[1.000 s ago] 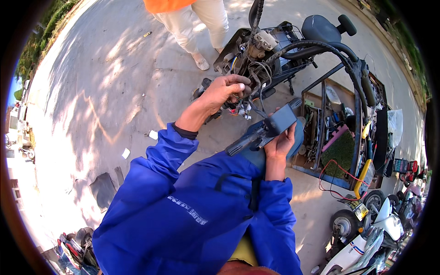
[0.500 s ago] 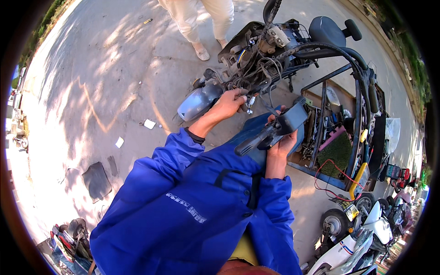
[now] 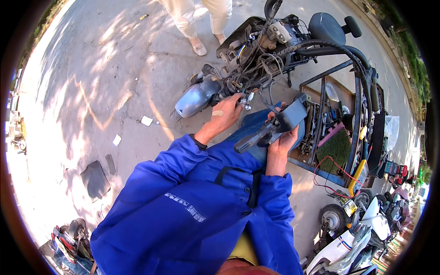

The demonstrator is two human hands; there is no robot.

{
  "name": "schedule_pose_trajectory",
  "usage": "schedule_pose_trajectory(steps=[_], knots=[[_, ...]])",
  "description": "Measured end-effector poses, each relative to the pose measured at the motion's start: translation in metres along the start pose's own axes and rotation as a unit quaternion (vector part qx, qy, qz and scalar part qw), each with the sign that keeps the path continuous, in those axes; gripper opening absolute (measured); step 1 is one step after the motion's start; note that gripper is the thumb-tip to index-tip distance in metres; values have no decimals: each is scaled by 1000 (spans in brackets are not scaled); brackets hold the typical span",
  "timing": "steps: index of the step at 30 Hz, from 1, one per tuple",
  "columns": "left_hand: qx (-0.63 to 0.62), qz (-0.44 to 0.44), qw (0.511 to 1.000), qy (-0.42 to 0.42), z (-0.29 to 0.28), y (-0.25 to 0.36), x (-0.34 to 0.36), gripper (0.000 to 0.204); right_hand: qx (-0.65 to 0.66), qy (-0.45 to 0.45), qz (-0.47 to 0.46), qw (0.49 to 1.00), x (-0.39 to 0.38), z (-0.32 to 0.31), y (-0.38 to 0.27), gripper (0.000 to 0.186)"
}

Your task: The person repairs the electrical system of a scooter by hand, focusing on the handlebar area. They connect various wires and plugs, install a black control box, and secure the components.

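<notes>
My left hand [image 3: 223,113], with a plaster on its back, reaches into loose wires and white connectors [image 3: 251,97] below the stripped front of the scooter [image 3: 275,34]; its fingers are closed at the wires, on what I cannot make out. My right hand [image 3: 284,140] grips a dark grey box-like assembly [image 3: 292,115] with black grips at its ends, held over my jeans, with cables running up from it. A silver-grey curved housing with a dark end [image 3: 195,98] lies just left of my left hand.
A person in white trousers [image 3: 185,16] stands beyond. A metal-framed crate of tools [image 3: 334,174] with a yellow device [image 3: 355,181] is at right. A white scooter [image 3: 332,252] and others are lower right. A dark mat [image 3: 95,179] and paper scraps [image 3: 146,120] lie on the pavement.
My left hand has moved down from higher among the scooter's wires to the lower connectors and turned its back upward. The silver-grey housing has come into view beside it.
</notes>
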State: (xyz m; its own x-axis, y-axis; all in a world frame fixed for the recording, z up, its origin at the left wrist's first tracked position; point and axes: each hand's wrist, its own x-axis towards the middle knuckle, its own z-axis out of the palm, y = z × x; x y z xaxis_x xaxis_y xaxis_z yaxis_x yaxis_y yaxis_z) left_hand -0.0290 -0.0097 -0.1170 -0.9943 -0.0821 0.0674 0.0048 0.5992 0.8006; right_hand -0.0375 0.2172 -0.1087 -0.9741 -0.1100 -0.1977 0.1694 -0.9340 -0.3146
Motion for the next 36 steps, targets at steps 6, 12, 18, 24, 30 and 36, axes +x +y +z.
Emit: schedule_pose_trajectory(steps=[6,12,18,24,30,36], knots=[[34,-59,997,-21,-5,2,3,50,23,13,8,1000,-3,4,1,65],[53,-74,993,-74,22,-11,19,63,70,4,-1,998,-13,31,4,53],[-299,-210,923,-123,9,5,28,53,78,-27,11,997,-14,31,2,57],[-336,-256,892,-158,-20,5,23,35,89,1,21,996,-12,30,2,58],[-312,-235,909,-144,-39,-1,24,30,91,-45,48,994,-5,22,0,61],[-382,-213,889,-138,-51,13,15,34,110,-37,44,992,0,2,-1,60]])
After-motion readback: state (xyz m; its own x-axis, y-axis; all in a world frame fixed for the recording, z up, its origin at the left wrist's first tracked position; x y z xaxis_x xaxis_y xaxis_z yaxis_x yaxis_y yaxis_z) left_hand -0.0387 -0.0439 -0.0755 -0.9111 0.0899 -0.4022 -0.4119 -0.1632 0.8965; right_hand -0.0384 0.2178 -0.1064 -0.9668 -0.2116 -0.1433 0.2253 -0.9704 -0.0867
